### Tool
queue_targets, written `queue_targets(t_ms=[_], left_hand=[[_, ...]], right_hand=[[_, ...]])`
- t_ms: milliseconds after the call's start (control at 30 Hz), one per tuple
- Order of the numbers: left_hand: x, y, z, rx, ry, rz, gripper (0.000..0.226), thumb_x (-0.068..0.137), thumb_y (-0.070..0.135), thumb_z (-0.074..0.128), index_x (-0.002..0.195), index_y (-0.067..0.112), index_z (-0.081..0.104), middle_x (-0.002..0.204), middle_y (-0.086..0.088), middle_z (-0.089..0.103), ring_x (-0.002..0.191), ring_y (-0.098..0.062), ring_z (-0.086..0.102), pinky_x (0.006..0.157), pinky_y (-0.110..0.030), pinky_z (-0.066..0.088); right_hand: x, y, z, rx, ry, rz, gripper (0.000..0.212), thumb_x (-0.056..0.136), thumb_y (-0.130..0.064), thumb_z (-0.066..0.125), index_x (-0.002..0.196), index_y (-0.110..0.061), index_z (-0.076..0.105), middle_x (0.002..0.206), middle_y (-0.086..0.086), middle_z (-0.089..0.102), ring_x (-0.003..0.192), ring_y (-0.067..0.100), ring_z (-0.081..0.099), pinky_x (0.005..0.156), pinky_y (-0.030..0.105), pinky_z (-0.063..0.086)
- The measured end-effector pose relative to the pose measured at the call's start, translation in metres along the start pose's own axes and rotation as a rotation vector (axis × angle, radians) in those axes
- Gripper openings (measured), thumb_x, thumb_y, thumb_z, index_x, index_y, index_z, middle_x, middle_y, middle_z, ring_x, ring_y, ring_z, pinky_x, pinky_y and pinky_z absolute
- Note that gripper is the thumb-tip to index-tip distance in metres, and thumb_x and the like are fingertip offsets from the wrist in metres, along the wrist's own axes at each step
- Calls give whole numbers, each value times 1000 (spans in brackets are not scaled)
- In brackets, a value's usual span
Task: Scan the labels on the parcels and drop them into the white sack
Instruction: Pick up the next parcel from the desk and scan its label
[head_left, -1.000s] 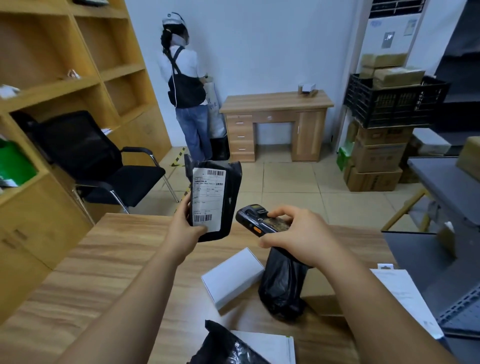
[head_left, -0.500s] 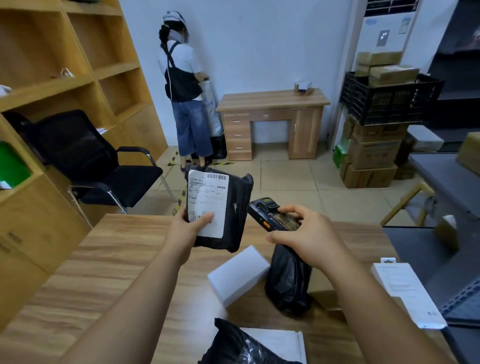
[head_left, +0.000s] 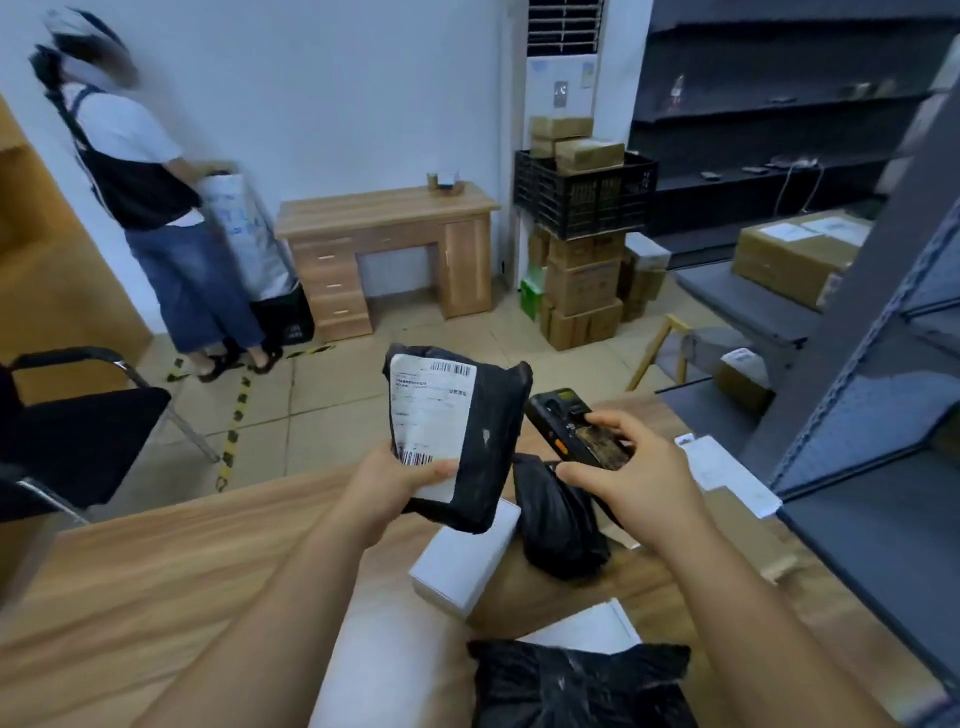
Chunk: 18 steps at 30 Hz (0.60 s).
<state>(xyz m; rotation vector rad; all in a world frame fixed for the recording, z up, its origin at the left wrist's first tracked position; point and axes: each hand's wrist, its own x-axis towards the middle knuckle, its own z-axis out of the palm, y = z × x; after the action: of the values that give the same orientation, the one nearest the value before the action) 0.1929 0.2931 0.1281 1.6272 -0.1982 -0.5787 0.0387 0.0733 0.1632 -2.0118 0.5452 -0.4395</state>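
Swung rightward since before, the view now takes in grey shelving. Left hand grips a black plastic mailer parcel with white label upright above the wooden table — right hand holds a black handheld scanner just beside it, over a white box and black bag.

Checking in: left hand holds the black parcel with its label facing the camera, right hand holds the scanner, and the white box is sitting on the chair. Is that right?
Not quite. The head view shows the white box lying on the wooden table, not on the chair. The rest holds: the left hand holds the black parcel, label towards the camera, and the right hand holds the scanner.
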Motion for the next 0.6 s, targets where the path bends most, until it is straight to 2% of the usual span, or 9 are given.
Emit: queue_targets(t_ms=[67,133,200,300,367,433,500,600], left_hand=[[-1,-5,-1,40,-43,49,41,79,10,80,115,17,63,100,-2,75,83,-17,73,59,-23,54],[1,-10,3,59,-73,91,43,81,12,79,120,20,61,106,0,74,91,-17,72,65,-26,56],[3,-11,13,45,-102,120,47,79,11,80,122,20,61,107,1,74,95,-19,72,71,-32,57],[3,-3,47,-21,-205,110,41,81,11,78,118,18,64,104,-2,75,84,-16,73,61,-27,54],[-2,6,78,-53,-276,110,32,82,16,78,112,22,66,99,3,76,75,-10,71,57,-22,50],[-10,15,112,-60,-345,111,33,82,21,78,113,26,67,102,10,75,90,-10,70,77,-27,52],[-20,21,148,-76,-439,108,39,83,19,78,120,23,66,110,8,74,103,-14,69,93,-33,51],[-43,27,207,-88,-559,124,43,82,13,77,122,22,65,110,6,74,101,-15,70,84,-32,55]], right_hand=[[-17,1,2,-40,56,27,54,67,-36,88,113,-44,60,100,-21,63,97,7,62,75,25,50],[-35,3,0,-101,105,66,55,66,-43,86,113,-47,58,103,-18,64,96,7,62,73,24,50],[-54,5,-8,-140,162,103,57,64,-47,86,113,-49,58,104,-18,65,97,6,62,78,27,53],[-82,7,-31,-157,270,142,58,67,-40,88,118,-42,61,103,-18,64,96,6,63,83,29,54],[-101,8,-55,-144,357,160,58,68,-37,88,118,-41,61,102,-20,64,90,1,64,77,26,56],[-121,11,-84,-131,442,191,56,69,-35,88,116,-44,60,101,-20,64,81,-4,64,64,16,53],[-143,18,-114,-119,536,228,57,70,-35,88,118,-44,59,102,-20,64,79,-1,66,64,20,55],[-181,35,-156,-116,693,264,57,69,-33,88,118,-41,61,103,-22,65,91,2,65,75,25,54]])
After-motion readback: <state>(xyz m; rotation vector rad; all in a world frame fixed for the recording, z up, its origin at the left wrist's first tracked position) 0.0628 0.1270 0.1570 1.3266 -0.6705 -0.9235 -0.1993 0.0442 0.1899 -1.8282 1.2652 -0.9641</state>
